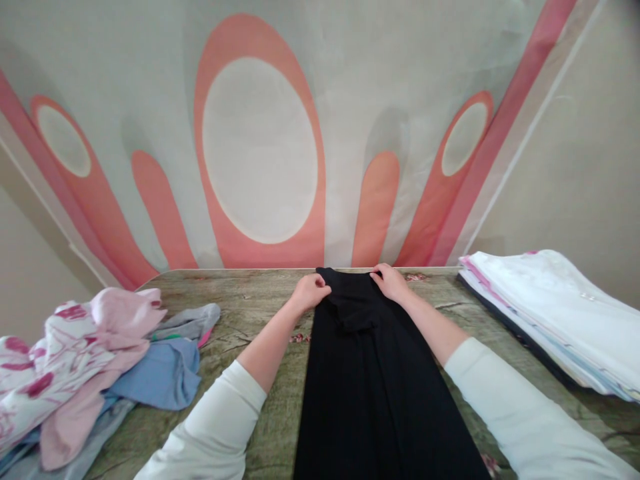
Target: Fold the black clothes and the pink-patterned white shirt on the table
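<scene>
A long black garment (pixel 370 400) lies lengthwise on the table, its far end close to the back edge and its near end running out of view at the bottom. A short sleeve-like flap is folded over its upper part. My left hand (pixel 310 292) pinches the far left corner of the cloth. At the far right corner, the fingers of my right hand (pixel 391 283) are closed on the same black cloth. Whether it is a shirt or a dress cannot be told.
To the left lies a loose heap of clothes (pixel 95 373), pink, white-patterned, blue and grey. A neat stack of folded clothes (pixel 555 313), white on top, sits at the right. The wood-patterned table (pixel 250 293) meets a wall hanging (pixel 260 147) behind.
</scene>
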{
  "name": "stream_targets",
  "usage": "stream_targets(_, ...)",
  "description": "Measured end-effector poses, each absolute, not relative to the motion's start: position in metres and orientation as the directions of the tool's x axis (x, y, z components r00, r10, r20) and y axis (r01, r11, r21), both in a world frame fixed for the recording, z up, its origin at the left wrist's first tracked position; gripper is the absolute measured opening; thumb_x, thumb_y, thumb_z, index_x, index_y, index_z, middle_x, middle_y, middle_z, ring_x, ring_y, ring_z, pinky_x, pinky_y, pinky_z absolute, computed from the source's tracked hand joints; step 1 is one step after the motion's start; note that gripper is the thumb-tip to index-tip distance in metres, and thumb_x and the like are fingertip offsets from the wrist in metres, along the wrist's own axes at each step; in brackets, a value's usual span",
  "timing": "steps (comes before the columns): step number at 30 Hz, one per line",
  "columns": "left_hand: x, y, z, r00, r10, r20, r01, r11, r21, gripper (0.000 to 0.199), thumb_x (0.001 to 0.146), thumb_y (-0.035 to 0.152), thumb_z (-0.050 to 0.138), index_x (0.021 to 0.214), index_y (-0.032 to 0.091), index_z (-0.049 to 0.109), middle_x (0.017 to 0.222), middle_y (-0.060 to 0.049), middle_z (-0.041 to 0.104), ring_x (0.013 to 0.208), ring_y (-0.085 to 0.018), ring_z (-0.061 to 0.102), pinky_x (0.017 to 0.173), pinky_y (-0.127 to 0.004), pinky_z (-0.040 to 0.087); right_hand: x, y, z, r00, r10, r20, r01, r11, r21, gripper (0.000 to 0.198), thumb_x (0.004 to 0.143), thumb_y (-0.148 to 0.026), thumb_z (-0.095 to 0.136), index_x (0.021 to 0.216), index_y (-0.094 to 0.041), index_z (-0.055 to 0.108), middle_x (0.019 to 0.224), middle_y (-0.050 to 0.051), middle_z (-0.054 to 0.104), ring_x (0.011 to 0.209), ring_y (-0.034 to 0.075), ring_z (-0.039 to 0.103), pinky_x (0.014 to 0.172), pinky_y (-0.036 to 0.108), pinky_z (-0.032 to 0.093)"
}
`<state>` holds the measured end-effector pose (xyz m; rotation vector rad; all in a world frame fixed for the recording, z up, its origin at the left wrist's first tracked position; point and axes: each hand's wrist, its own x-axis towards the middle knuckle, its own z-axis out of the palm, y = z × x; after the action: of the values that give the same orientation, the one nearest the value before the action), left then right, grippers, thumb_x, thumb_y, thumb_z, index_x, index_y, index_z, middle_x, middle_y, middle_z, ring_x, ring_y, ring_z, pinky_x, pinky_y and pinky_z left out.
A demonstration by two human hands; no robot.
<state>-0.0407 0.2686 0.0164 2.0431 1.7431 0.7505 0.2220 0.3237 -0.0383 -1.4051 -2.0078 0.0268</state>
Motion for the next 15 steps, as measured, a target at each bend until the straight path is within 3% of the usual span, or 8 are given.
stream_targets(5,-0.0379,0.2686,0.0169,0.056,0.982,0.181,0.739,-0.163,0.654,0.009,0.070,0.024,0.051,0.063,0.018,0.052,0.054,0.004,0.052,0.053,-0.010,0.051,0.050,-0.019,0.036,0.2232,0.3265,-0.0400,-0.167,0.848,0.502,0.822,0.402,-0.405,0.010,0.083,-0.024,0.053,0.086,-0.019,0.061,0.088,0.005,0.063,0.083,0.017,0.058,0.075,0.030,0.045)
stream_targets(9,-0.0385,0.2665,0.0137,0.029,0.986,0.166,0.796,-0.123,0.593,0.006,0.064,0.021,0.058,0.064,0.018,0.053,0.060,0.002,0.056,0.059,-0.012,0.052,0.053,-0.020,0.037,0.2229,0.3257,-0.0405,-0.145,0.850,0.506,0.818,0.391,-0.421,0.013,0.082,-0.023,0.053,0.093,-0.019,0.059,0.093,0.005,0.062,0.086,0.017,0.058,0.076,0.031,0.045)
stream_targets(15,-0.0383,0.2645,0.0095,0.088,0.968,0.235,0.812,-0.206,0.546,0.026,0.067,0.020,0.060,0.093,0.017,0.059,0.070,0.001,0.061,0.066,-0.014,0.057,0.061,-0.021,0.041,0.2228,0.3213,-0.0389,-0.107,0.846,0.522,0.821,0.371,-0.434,0.012,0.082,-0.020,0.050,0.093,-0.019,0.055,0.095,0.006,0.057,0.087,0.018,0.056,0.077,0.032,0.045)
